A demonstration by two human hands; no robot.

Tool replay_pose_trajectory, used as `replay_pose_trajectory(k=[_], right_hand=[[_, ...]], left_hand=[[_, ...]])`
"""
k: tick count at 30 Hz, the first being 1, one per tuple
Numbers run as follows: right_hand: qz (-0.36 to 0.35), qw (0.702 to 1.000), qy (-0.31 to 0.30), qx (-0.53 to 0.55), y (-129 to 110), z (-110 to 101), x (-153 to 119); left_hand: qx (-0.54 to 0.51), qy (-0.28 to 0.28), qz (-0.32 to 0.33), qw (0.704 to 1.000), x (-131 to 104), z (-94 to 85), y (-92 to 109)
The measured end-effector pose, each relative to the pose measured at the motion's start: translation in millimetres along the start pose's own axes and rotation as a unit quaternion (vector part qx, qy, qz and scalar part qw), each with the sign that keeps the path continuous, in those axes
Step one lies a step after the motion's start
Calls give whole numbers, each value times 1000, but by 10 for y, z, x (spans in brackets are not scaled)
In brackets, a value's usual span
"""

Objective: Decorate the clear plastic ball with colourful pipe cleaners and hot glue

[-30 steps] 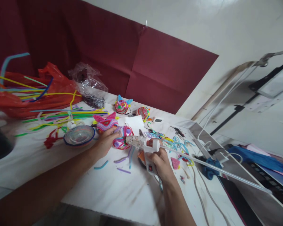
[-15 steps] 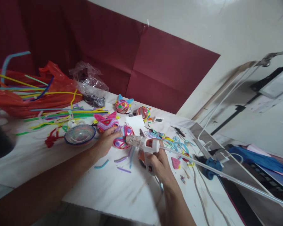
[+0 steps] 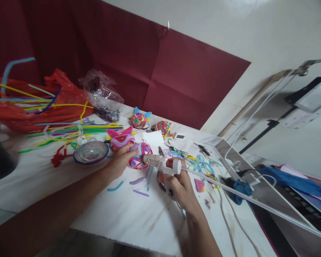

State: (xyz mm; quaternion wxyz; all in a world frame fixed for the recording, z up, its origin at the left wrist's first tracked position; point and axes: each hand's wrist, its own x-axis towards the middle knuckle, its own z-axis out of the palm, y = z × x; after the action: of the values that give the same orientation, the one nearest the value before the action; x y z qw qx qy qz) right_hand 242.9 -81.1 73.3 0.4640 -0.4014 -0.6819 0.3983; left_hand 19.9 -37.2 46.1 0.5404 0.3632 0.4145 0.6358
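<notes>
My left hand [image 3: 123, 160] grips the left side of a rounded craft piece [image 3: 141, 161] covered in pink, purple and red pipe cleaners. In my right hand [image 3: 180, 185] is a white hot glue gun [image 3: 163, 165], its nozzle at the right side of that piece; whether the tip touches it I cannot tell. A long clear glue stick [image 3: 246, 200] runs out of the gun's back. Just behind my left hand sits a pink-eared pipe-cleaner piece [image 3: 121, 138]. Short purple and blue pipe-cleaner bits [image 3: 140, 193] lie in front.
A clear bowl with a blue rim [image 3: 91, 152] stands left of my hand. Farther left are loose pipe cleaners [image 3: 77, 131], a red plastic bag [image 3: 66, 103] and a black container [image 3: 1, 153]. Tangled pipe-cleaner scraps [image 3: 200, 164] and grey cables [image 3: 227, 217] lie to the right.
Almost nothing differs. Both hands keep their holds, and the glue gun has shifted very slightly at most.
</notes>
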Motion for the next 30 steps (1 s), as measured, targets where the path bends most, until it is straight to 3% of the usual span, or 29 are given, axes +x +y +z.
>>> replay_pose_trajectory(k=[30], right_hand=[[-32,997,-54,-33,-61,24,-54]], left_hand=[[44,9,9,999,-7,0,-22]])
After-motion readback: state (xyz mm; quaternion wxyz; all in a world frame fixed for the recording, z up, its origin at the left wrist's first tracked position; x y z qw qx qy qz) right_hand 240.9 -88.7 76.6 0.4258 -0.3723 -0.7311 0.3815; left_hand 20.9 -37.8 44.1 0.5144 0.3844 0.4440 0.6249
